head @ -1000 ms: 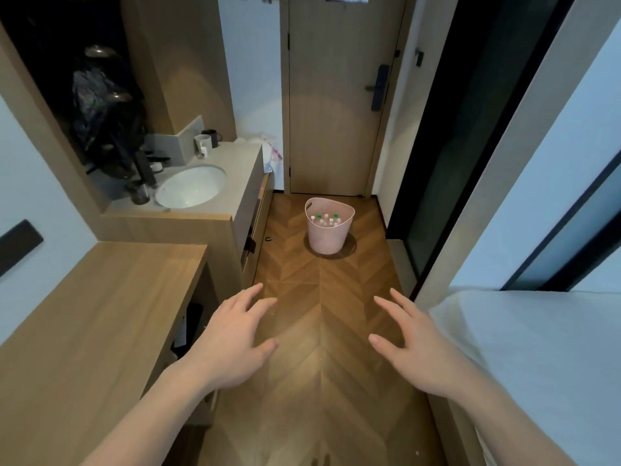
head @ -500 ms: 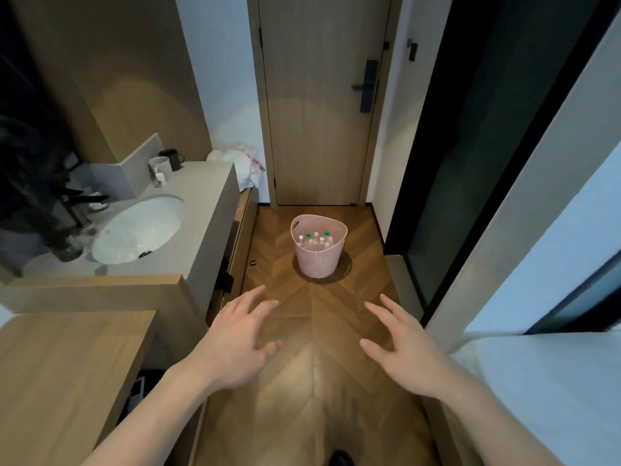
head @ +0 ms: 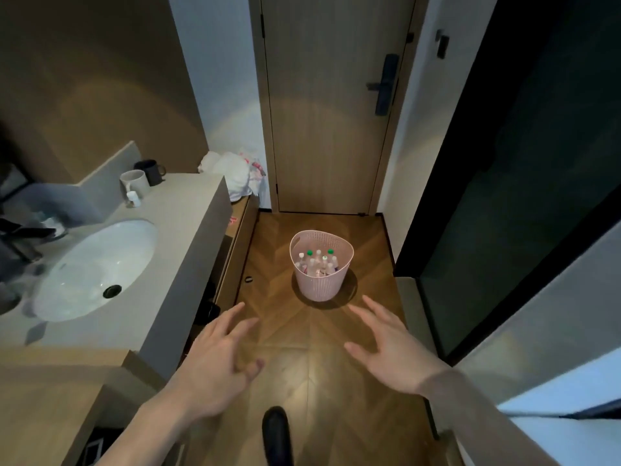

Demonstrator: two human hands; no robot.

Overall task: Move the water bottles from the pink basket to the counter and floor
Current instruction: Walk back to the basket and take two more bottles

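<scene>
**Q:** Where are the water bottles (head: 317, 263), and how many are there?

**A:** They stand upright inside the pink basket (head: 321, 287), which rests on the wooden floor (head: 316, 371) in front of the closed door (head: 327, 105). Caps visible: three green, about four white. An exact bottle total cannot be read; the bottles crowd together and some may be hidden. One basket is present.

**Q:** How does the basket lie relative to the hands?

**A:** Straight ahead and lower, between the two hands' lines of reach. The bottles' long axes run vertically, caps up, so access is from above. The right hand (head: 391, 351) appears slightly nearer; its fingertips point just beside the basket's near rim. The left hand (head: 215, 361) sits further back and to the left, close to the counter (head: 181, 230).

**Q:** State of each hand?

**A:** Both hands empty, palms down, fingers spread. Neither touches anything.

**Q:** What else is on the counter?

**A:** One sink (head: 94, 270), two mugs (one light (head: 135, 183), one dark (head: 151, 171)) and one small white bottle (head: 133, 199). No bottle from the basket has been placed yet, judging from the layout.
</scene>
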